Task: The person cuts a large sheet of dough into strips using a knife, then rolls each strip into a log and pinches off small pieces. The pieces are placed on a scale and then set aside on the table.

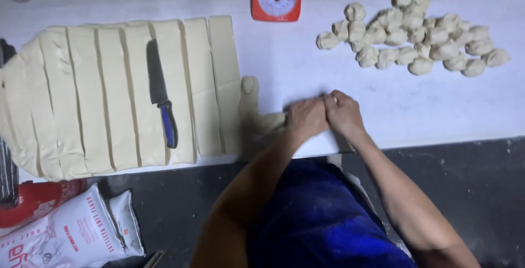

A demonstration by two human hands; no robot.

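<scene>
Both hands, left hand [306, 118] and right hand [343, 112], I see pressed together, pinching one dough strip [252, 109] at the bench [306, 66] front edge. Knife [161, 96] rests on the sliced dough sheet [98, 98] (left end); dough balls [415, 33] lie toward the far right corner.

Both hands, left [306, 118] and right [343, 112], press a dough strip [252, 112] at the bench [415, 104] edge, beside the cut dough sheet [109, 93] bearing a knife [162, 101].
</scene>
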